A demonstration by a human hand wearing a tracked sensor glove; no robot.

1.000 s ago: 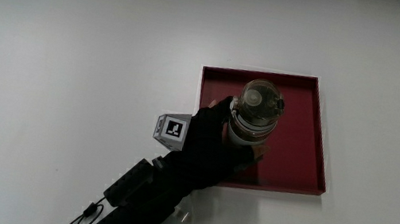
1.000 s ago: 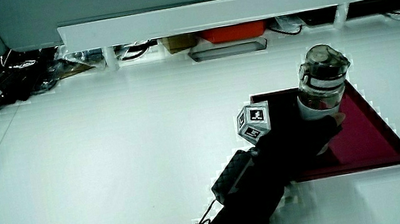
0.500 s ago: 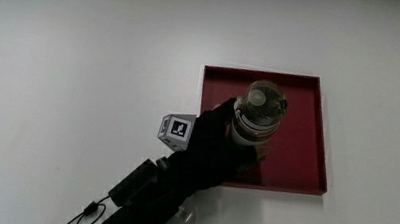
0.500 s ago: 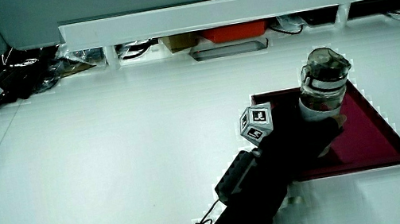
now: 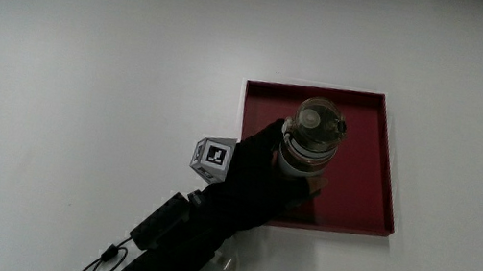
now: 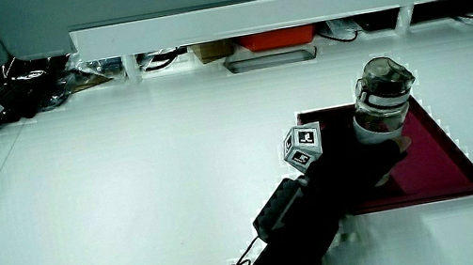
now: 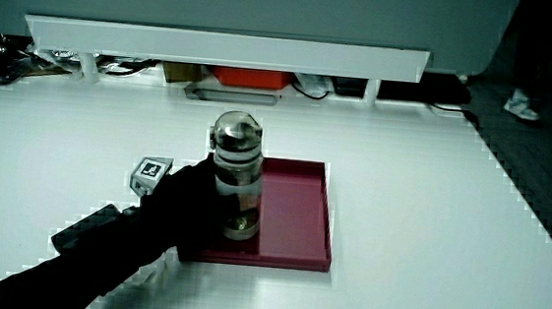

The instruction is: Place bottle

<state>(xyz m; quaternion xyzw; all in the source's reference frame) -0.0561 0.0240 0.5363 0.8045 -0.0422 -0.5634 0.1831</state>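
In the main view I look straight down on the white table [image 5: 88, 63]. The red tray [image 5: 364, 189] lies on it, and the bottle [image 5: 311, 139] stands upright inside the tray, toward the tray's 9 o'clock side. I see mostly its round lid from above. The hand [image 5: 260, 173] comes in from about 7 o'clock of the bottle and its fingers are wrapped around the bottle's body, so it is grasping the bottle. The patterned cube [image 5: 209, 157] sits on the back of the hand, over the bare table just beside the tray's rim. The forearm [image 5: 176, 242] runs from the hand toward the person.

In a side view the bottle [image 6: 381, 100] shows its full height, which the main view does not give: a clear body with a grey lid. The hand [image 6: 355, 159] closes on its lower part, and the cube [image 6: 303, 145] is beside it. The bottle's base is hidden by the glove here, so I cannot tell from this view whether it rests on the tray [image 6: 441, 162].

In a side view the base of the bottle [image 7: 234, 171] seems to touch the floor of the tray [image 7: 296, 215], near the tray's rim that faces the hand. The hand [image 7: 188, 207] grips it from the side with the thumb across its front; the cube [image 7: 151, 173] points upward.
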